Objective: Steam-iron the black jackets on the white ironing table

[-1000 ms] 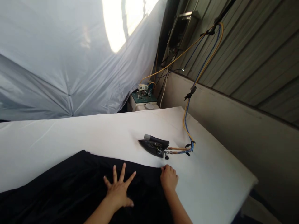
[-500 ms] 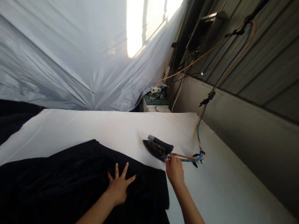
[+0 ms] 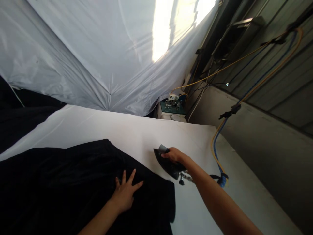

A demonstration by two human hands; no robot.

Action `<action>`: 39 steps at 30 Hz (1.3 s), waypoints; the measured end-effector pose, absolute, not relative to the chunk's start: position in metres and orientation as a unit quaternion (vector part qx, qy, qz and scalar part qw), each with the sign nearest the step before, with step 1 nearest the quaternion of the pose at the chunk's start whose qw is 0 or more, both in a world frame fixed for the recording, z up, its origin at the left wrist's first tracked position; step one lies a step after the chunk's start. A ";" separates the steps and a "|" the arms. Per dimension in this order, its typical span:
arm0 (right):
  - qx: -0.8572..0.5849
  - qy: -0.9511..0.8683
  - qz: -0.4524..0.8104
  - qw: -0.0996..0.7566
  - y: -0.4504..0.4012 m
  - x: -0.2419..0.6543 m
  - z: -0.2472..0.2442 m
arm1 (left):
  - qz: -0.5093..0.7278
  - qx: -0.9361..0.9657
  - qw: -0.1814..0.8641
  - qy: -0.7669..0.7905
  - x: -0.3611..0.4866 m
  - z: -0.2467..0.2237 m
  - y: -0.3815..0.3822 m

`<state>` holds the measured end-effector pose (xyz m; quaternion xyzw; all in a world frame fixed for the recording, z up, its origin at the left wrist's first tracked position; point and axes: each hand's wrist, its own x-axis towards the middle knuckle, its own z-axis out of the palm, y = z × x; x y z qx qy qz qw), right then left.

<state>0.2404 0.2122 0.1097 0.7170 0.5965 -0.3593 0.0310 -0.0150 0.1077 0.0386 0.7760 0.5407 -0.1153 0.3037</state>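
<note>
Right hand (image 3: 174, 156): closed around the handle of the iron (image 3: 166, 165).
Left hand (image 3: 124, 195): open, fingers spread over the black cloth (image 3: 80, 178), grasping nothing.
Iron position: just beside the cloth's far edge, over the white bench (image 3: 132, 129); contact with the surface cannot be told.
Cloth position: spread on the bench.
Hoses (image 3: 223, 181): yellow and blue, tied together, rising toward the upper right.
</note>
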 end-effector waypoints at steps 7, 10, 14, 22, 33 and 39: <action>0.678 0.584 -0.447 0.011 0.141 0.227 0.088 | -0.107 0.773 0.300 0.549 -0.017 0.046 0.105; 0.661 0.610 -0.436 0.010 0.128 0.227 0.081 | -0.115 0.766 0.296 0.559 -0.020 0.052 0.103; 0.648 0.645 -0.405 0.032 0.134 0.222 0.083 | -0.137 0.751 0.300 0.572 -0.025 0.058 0.098; 0.596 0.726 -0.337 0.067 0.189 0.177 0.071 | -0.030 0.734 0.367 0.570 -0.039 0.056 0.100; 0.587 0.744 -0.312 0.068 0.247 0.108 0.070 | 0.038 0.635 0.116 0.763 -0.212 0.075 0.248; 0.640 0.713 -0.283 0.046 0.266 0.076 0.065 | -0.054 0.610 0.210 0.762 -0.258 0.050 0.277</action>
